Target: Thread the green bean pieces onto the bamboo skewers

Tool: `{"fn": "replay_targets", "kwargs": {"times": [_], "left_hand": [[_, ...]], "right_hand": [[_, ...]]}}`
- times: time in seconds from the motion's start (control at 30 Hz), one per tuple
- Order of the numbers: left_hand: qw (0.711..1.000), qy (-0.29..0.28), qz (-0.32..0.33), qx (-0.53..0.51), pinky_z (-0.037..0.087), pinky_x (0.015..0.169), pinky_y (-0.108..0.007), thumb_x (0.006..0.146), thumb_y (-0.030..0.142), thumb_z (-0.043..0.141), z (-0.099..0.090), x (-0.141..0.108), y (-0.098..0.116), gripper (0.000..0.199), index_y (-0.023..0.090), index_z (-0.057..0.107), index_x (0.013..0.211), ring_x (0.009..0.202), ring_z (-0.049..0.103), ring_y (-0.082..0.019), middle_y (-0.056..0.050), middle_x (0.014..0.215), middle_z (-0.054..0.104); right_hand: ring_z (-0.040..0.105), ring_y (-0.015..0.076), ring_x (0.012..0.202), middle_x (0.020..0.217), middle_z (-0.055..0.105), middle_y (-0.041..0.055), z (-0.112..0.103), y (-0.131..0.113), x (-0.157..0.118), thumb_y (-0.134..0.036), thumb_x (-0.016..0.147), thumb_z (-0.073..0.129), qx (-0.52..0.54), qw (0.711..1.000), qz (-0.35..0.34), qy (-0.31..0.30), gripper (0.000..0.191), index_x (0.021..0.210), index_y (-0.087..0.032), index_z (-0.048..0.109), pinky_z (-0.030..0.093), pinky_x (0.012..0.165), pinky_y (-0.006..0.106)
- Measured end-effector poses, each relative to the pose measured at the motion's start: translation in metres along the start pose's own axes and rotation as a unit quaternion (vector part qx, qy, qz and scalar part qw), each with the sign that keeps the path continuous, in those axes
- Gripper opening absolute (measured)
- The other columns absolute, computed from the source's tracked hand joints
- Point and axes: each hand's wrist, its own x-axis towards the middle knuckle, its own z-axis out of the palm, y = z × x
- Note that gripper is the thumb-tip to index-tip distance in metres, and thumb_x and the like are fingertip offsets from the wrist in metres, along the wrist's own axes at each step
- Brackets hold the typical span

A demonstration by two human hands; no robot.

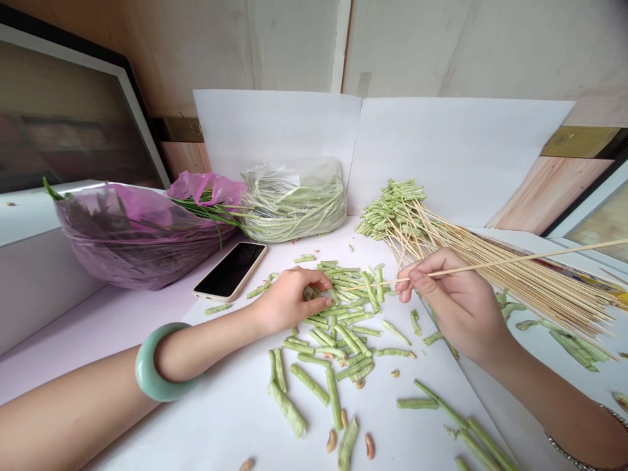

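A white work surface spreads across the lower half of the frame. At right of centre, a fan of bean-loaded skewers stretches toward the right edge, green ends at its upper left. A purple bag of greens sits at the left, with a clear bag of long beans at upper centre.

The right hand, right of centre, pinches a thin skewer between closed thumb and forefinger; its shaft runs from the right edge through the grip to a tip by the left fingertips. The left hand, near centre, has thumb and forefinger curled slightly apart at the left side of the heaped bean pieces; I cannot tell whether they hold one. A phone lies left of that hand.

Two cut pieces sit crosswise on the skewer, between the two hands' fingertips. Small brown seeds dot the lower centre.
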Motion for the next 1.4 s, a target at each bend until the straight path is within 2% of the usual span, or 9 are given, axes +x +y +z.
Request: {"fn": "replay_targets", "kwargs": {"times": [0.13, 0.27, 0.4, 0.53, 0.7, 0.83, 0.93, 1.03, 1.4], "left_hand": [[0.997, -0.021, 0.020, 0.072, 0.044, 0.082, -0.031, 0.079, 0.030, 0.057, 0.001, 0.000, 0.000, 0.030, 0.018, 0.064, 0.106, 0.091, 0.059, -0.021, -0.007, 0.099, 0.067], [0.992, -0.069, 0.048, 0.091, 0.038, 0.093, -0.033, 0.081, 0.032, 0.057, 0.000, 0.000, 0.002, 0.043, 0.018, 0.057, 0.122, 0.102, 0.056, -0.023, -0.011, 0.109, 0.064], [0.996, -0.057, 0.031, 0.069, 0.040, 0.090, -0.032, 0.080, 0.033, 0.057, -0.001, 0.001, 0.003, 0.041, 0.016, 0.061, 0.117, 0.099, 0.057, -0.022, -0.011, 0.108, 0.065], [1.000, -0.020, -0.022, 0.005, 0.043, 0.070, -0.025, 0.077, 0.030, 0.059, -0.001, 0.001, 0.002, 0.027, 0.017, 0.067, 0.100, 0.077, 0.059, -0.016, -0.004, 0.092, 0.068], [0.989, 0.044, -0.041, -0.133, 0.041, 0.065, -0.023, 0.077, 0.023, 0.058, 0.003, 0.003, -0.004, 0.015, 0.015, 0.065, 0.088, 0.070, 0.054, -0.012, -0.002, 0.082, 0.065], [0.939, 0.083, -0.052, -0.329, 0.042, 0.065, -0.022, 0.071, 0.019, 0.066, 0.006, 0.006, -0.006, 0.016, 0.014, 0.059, 0.084, 0.069, 0.055, -0.011, -0.001, 0.076, 0.060], [0.904, 0.109, -0.074, -0.406, 0.043, 0.066, -0.022, 0.066, 0.018, 0.071, 0.006, 0.007, -0.005, 0.022, 0.014, 0.057, 0.083, 0.067, 0.055, -0.010, 0.000, 0.071, 0.060], [0.888, 0.119, -0.078, -0.436, 0.043, 0.065, -0.021, 0.065, 0.017, 0.073, 0.006, 0.006, -0.004, 0.024, 0.013, 0.056, 0.082, 0.065, 0.054, -0.009, 0.001, 0.069, 0.060], [0.874, 0.123, -0.058, -0.467, 0.043, 0.061, -0.019, 0.063, 0.017, 0.076, 0.006, 0.006, -0.002, 0.027, 0.013, 0.056, 0.080, 0.060, 0.055, -0.007, 0.001, 0.067, 0.062]], "right_hand": [[0.062, 0.0153, 0.061, 0.070, 0.063, 0.0023, 0.002, 0.005, 0.000, -0.034, 0.089, 0.055, -0.019, 1.000, 0.003, -0.024, 0.016, 0.079, -0.021, 0.051, 0.054, 0.063, 0.032], [0.064, 0.0156, 0.065, 0.070, 0.063, 0.0021, 0.005, 0.008, -0.003, -0.034, 0.089, 0.054, -0.027, 0.999, 0.027, -0.031, 0.018, 0.078, -0.020, 0.051, 0.054, 0.064, 0.031], [0.066, 0.0165, 0.069, 0.075, 0.064, 0.0026, 0.008, 0.010, -0.005, -0.034, 0.089, 0.054, 0.007, 0.999, 0.042, -0.020, 0.018, 0.078, -0.020, 0.050, 0.055, 0.066, 0.031], [0.067, 0.0165, 0.069, 0.077, 0.065, 0.0019, 0.010, 0.008, -0.006, -0.031, 0.089, 0.055, 0.027, 0.999, 0.031, -0.019, 0.015, 0.078, -0.021, 0.051, 0.056, 0.068, 0.032], [0.067, 0.0154, 0.064, 0.081, 0.065, 0.0013, 0.012, 0.001, -0.005, -0.025, 0.089, 0.054, 0.061, 0.998, -0.033, 0.001, 0.010, 0.080, -0.022, 0.053, 0.058, 0.065, 0.032], [0.067, 0.0167, 0.065, 0.076, 0.066, 0.0010, 0.012, -0.004, -0.004, -0.021, 0.089, 0.055, 0.073, 0.993, -0.086, 0.022, 0.009, 0.080, -0.021, 0.052, 0.059, 0.065, 0.035], [0.067, 0.0161, 0.065, 0.078, 0.067, 0.0013, 0.012, -0.006, -0.005, -0.016, 0.089, 0.054, 0.073, 0.991, -0.111, 0.026, 0.008, 0.083, -0.021, 0.052, 0.059, 0.066, 0.035], [0.067, 0.0154, 0.065, 0.081, 0.067, 0.0018, 0.013, -0.006, -0.006, -0.011, 0.089, 0.052, 0.065, 0.989, -0.128, 0.026, 0.010, 0.084, -0.021, 0.052, 0.059, 0.066, 0.034], [0.067, 0.0166, 0.074, 0.079, 0.068, 0.0004, 0.011, -0.007, -0.007, -0.001, 0.086, 0.046, 0.035, 0.984, -0.176, 0.013, 0.021, 0.090, -0.021, 0.052, 0.057, 0.073, 0.037]]}}
